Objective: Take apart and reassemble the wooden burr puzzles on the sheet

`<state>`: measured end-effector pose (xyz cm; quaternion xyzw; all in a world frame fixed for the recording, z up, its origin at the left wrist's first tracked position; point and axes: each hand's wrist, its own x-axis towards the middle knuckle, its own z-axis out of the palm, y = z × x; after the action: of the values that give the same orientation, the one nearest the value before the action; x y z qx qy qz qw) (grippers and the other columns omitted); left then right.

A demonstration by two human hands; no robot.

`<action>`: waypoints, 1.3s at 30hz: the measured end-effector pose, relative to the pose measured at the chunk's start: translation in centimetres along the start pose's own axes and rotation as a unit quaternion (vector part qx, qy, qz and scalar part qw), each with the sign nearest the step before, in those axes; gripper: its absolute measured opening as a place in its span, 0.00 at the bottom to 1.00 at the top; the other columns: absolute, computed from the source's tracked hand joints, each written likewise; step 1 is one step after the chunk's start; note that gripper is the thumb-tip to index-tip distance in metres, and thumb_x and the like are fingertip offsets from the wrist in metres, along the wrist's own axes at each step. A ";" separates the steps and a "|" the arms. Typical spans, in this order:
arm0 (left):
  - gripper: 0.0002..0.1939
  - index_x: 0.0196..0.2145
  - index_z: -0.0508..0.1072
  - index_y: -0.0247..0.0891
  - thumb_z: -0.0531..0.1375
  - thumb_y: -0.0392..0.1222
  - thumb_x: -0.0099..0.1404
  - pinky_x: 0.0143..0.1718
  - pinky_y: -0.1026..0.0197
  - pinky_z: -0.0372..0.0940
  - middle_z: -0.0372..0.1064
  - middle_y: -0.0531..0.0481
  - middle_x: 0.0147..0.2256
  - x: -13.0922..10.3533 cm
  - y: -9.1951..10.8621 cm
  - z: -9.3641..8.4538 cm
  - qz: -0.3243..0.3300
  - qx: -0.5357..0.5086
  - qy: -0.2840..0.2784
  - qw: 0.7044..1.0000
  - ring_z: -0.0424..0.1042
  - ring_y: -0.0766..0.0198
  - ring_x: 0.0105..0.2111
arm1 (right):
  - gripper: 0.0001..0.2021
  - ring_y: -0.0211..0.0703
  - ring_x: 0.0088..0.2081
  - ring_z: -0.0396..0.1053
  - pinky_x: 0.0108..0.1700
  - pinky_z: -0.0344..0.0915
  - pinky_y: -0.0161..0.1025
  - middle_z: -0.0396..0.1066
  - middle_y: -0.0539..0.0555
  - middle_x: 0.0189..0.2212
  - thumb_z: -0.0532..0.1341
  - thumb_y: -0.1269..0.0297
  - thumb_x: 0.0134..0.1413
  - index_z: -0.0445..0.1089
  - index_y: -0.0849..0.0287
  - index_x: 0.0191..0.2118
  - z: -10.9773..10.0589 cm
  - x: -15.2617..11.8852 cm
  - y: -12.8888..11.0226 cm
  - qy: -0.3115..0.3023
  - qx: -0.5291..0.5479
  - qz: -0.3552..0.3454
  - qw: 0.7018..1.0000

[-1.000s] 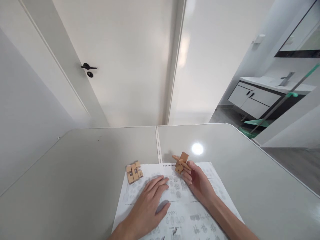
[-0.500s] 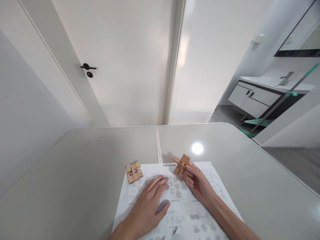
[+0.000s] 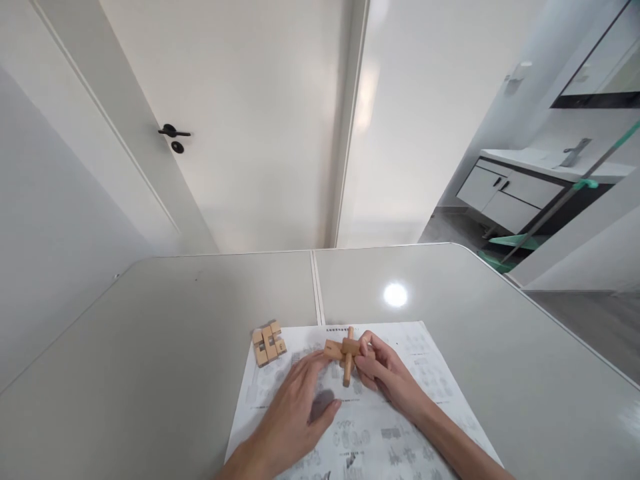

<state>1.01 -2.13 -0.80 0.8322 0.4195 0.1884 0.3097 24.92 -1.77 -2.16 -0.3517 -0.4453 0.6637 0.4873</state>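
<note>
A wooden interlocking puzzle [image 3: 349, 347] of crossed pieces, one of them a round-looking stick, is held just above the printed sheet. My right hand [image 3: 387, 367] pinches its right end between thumb and fingers. My left hand [image 3: 300, 407] rests over the sheet with thumb and fingers apart. Its fingertips come close to the puzzle's left end; whether they touch it I cannot tell. Beyond my left fingers lies a second group of joined wooden pieces [image 3: 269, 344], flat at the sheet's upper left corner.
Under both hands lies the white sheet [image 3: 370, 427] with printed diagrams. It rests on a grey table [image 3: 150, 360] with a seam [image 3: 317, 287] down its middle. A white door [image 3: 250, 133] stands behind the table, and a sink cabinet [image 3: 515, 190] at the right.
My right hand has turned the wooden puzzle and brought it slightly left and lower, nearer my left fingertips. My left hand has barely shifted; the second wooden group lies where it was.
</note>
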 end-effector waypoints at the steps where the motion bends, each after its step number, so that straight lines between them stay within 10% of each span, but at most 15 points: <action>1: 0.30 0.69 0.57 0.49 0.60 0.47 0.74 0.66 0.34 0.64 0.62 0.40 0.69 0.0 0.0 0.0 -0.031 -0.019 -0.004 0.999 0.63 0.42 0.69 | 0.18 0.33 0.21 0.47 0.28 0.44 0.36 0.52 0.39 0.20 0.67 0.50 0.67 0.58 0.53 0.37 0.1 -0.1 0.0 -0.012 -0.010 0.001 1.000; 13: 0.57 0.74 0.50 0.57 0.76 0.52 0.55 0.65 0.34 0.63 0.55 0.42 0.72 -0.1 0.6 -1.0 -0.098 -0.146 -0.043 0.983 0.60 0.37 0.69 | 0.11 0.34 0.24 0.55 0.31 0.55 0.37 0.58 0.41 0.24 0.63 0.54 0.71 0.63 0.54 0.44 1.0 -0.9 -0.1 -0.127 -0.048 0.022 0.991; 39: 0.45 0.66 0.56 0.49 0.73 0.44 0.56 0.62 0.40 0.66 0.64 0.40 0.64 0.4 0.8 -0.7 -0.085 -0.130 0.012 0.988 0.68 0.42 0.62 | 0.16 0.34 0.25 0.54 0.28 0.52 0.36 0.57 0.42 0.26 0.62 0.47 0.71 0.67 0.56 0.47 1.3 -0.7 0.2 -0.073 -0.119 0.017 0.990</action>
<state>1.32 -1.91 0.23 0.7438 0.4647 0.2240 0.4249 23.86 -2.82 -1.80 -0.3656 -0.5496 0.6378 0.3968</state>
